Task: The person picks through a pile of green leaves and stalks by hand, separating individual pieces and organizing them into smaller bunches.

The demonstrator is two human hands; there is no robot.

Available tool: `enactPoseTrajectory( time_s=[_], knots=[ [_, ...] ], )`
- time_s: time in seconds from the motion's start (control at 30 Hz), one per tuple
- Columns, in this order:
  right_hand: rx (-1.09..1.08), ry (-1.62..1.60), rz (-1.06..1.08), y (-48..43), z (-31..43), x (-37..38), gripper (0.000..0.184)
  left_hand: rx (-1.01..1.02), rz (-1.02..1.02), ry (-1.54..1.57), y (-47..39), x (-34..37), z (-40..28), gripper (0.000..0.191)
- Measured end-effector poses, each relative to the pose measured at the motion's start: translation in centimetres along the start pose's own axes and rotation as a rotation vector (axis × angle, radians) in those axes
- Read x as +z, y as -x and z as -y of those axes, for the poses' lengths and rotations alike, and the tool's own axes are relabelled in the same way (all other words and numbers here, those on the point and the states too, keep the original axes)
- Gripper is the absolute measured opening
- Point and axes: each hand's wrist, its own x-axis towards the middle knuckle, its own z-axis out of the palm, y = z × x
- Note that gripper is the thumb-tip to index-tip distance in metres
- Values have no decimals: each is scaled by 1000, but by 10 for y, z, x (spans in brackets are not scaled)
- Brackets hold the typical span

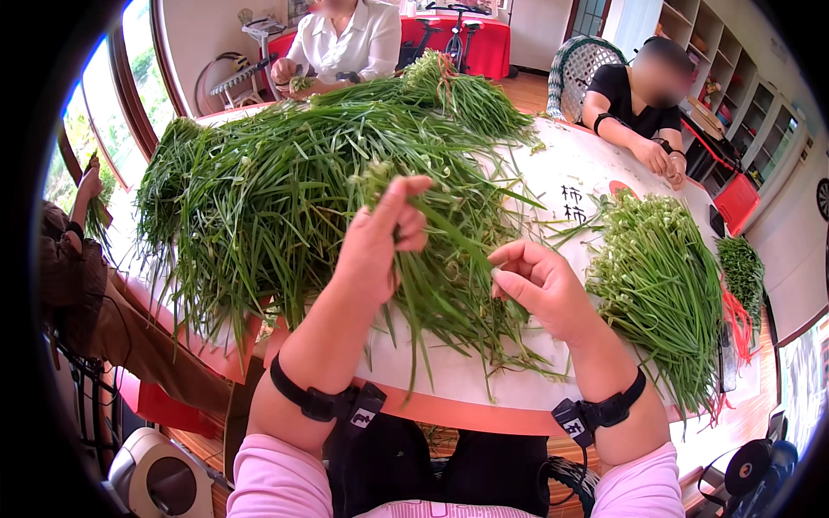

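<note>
My left hand [382, 239] is raised over the table, closed around a small bunch of green stalks [374, 176] with pale root ends. Between the thumb and fingers of my right hand [541, 285] is a long green leaf [453, 233] that runs across from the bunch. Under and behind both hands spreads a large loose heap of long-leaved greens, perhaps garlic chives [259, 194]. A neater pile of greens [660, 285] lies to the right of my right hand, its pale ends toward the back. Black straps with small devices circle both forearms.
The white tabletop [550, 155] has a pink edge and scattered leaf bits. A tied bundle of greens [479, 97] lies at the back. Red ties [735, 317] hang at the right. One person [343, 39] works behind the heap, another [631, 97] at the back right, a third [78, 285] at the left.
</note>
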Motion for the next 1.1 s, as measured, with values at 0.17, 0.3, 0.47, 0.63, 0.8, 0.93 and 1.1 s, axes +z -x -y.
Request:
enactPoseTrajectory(
  time_s=[0.17,0.3,0.47,0.63,0.8,0.93,1.1],
  knots=[
    [26,-146,67,1,12,-12,22,222,-315,314,-5,0,-17,19],
    [203,-248,272,8,24,-31,18,125,-389,521,-6,6,-24,22],
    [95,133,0,-3,-5,-23,23,-214,268,510,-4,-18,-13,26],
    [-153,689,58,-4,-10,-10,21,-213,43,-59,3,2,-8,25],
    [-198,783,136,4,-10,3,23,-190,25,-151,4,3,-5,24],
    [-279,1033,127,7,-13,1,29,-186,4,-155,4,5,-4,24],
    [-201,1012,-33,3,-5,-12,31,-160,-25,-174,3,2,-3,24]
  ],
)
